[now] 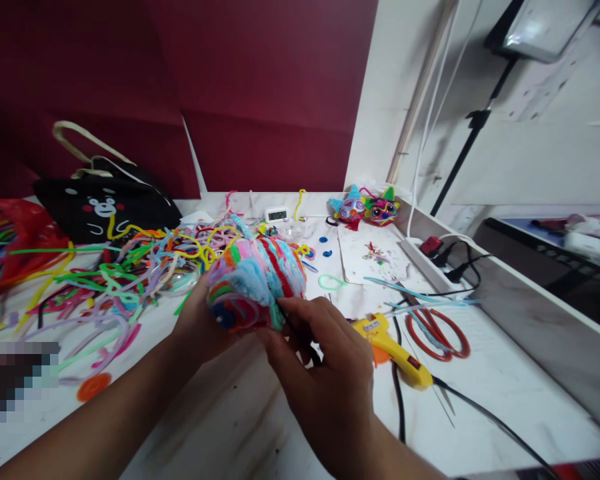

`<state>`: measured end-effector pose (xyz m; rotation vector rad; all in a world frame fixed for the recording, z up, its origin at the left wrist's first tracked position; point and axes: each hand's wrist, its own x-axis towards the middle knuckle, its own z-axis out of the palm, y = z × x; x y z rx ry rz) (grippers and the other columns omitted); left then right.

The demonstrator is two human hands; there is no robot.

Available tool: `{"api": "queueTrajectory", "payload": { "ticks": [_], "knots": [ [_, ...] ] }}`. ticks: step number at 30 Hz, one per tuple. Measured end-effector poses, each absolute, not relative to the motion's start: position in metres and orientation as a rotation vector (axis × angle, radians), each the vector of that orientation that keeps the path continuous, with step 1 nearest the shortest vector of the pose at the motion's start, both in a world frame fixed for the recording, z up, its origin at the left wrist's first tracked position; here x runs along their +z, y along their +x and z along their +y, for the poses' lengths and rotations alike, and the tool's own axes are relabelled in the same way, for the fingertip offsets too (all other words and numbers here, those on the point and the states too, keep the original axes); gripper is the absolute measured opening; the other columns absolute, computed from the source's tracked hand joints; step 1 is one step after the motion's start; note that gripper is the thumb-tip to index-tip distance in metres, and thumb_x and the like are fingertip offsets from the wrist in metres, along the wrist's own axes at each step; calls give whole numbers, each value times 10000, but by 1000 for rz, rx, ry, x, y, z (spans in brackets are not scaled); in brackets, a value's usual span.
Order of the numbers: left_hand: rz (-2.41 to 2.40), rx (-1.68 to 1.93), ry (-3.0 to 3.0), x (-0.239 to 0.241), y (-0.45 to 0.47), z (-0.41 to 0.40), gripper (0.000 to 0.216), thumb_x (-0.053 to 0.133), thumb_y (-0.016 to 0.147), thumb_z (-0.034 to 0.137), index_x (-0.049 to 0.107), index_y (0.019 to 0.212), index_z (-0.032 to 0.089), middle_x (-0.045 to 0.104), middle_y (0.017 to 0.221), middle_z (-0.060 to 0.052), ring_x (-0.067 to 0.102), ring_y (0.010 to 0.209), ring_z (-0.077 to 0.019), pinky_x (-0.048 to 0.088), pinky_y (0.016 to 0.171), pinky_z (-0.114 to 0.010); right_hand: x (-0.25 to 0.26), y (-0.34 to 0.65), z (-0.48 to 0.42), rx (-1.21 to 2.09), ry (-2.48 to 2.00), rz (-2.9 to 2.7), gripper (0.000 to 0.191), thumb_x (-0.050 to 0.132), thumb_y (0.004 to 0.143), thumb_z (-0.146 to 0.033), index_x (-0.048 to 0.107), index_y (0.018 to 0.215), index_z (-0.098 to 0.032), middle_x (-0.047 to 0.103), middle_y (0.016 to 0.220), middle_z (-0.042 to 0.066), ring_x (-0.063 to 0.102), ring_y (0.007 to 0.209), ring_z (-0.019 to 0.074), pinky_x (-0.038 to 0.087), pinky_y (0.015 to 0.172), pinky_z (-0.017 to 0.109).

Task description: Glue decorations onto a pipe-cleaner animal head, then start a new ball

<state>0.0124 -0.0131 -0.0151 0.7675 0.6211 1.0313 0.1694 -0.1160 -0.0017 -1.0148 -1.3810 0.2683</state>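
A rounded craft figure of striped pipe cleaners (257, 280), pale blue, red, orange and pink, is held up over the table. My left hand (203, 320) is closed around its left side and underside, with most of the fingers hidden behind it. A dark blue round piece (225, 316) sits at its lower left. My right hand (325, 360) pinches a thin black tool (309, 348), whose tip meets the figure's lower right edge. The tool's exact kind is partly hidden by the fingers. Just right of that hand lies a yellow glue gun (395, 350).
Loose pipe cleaners (130, 280) heap across the left. Behind them stands a black bag (105, 207). A small digital timer (277, 214) and two finished figures (365, 208) are at the back. Red-handled scissors (437, 333), a power strip (435, 267) and black cords (500, 420) occupy the right.
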Motion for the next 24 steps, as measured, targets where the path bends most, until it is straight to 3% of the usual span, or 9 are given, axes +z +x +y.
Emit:
{"api": "queueTrajectory", "payload": {
  "ticks": [5, 11, 16, 24],
  "knots": [
    [656, 953, 889, -15, 14, -14, 462, 550, 844, 576, 741, 817, 156, 731, 740, -101, 686, 632, -289, 584, 522, -396, -1, 169, -113, 235, -990, -1351, 129, 680, 845, -87, 686, 953, -157, 605, 730, -27, 542, 604, 80, 453, 565, 200],
    [582, 978, 947, 0, 23, -24, 345, 530, 880, 425, 711, 793, 145, 718, 678, -59, 680, 563, -222, 591, 515, -330, -1, 169, -111, 153, -986, -1321, 98, 669, 829, -58, 689, 869, -145, 610, 685, -22, 552, 575, 75, 428, 522, 191],
    [539, 1003, 895, -1, 25, -25, 302, 553, 877, 385, 716, 869, 131, 724, 683, -42, 663, 535, -177, 585, 498, -278, 0, 169, -110, 79, -997, -1312, 90, 654, 836, -59, 685, 817, -141, 605, 653, -19, 549, 551, 73, 419, 504, 190],
    [508, 981, 903, 3, 29, -29, 245, 722, 766, 414, 763, 764, 173, 739, 672, -26, 655, 494, -174, 605, 496, -309, 2, 171, -111, 64, -1002, -1320, 111, 645, 836, -54, 671, 777, -143, 573, 633, -35, 522, 546, 57, 409, 512, 174]
  ]
}}
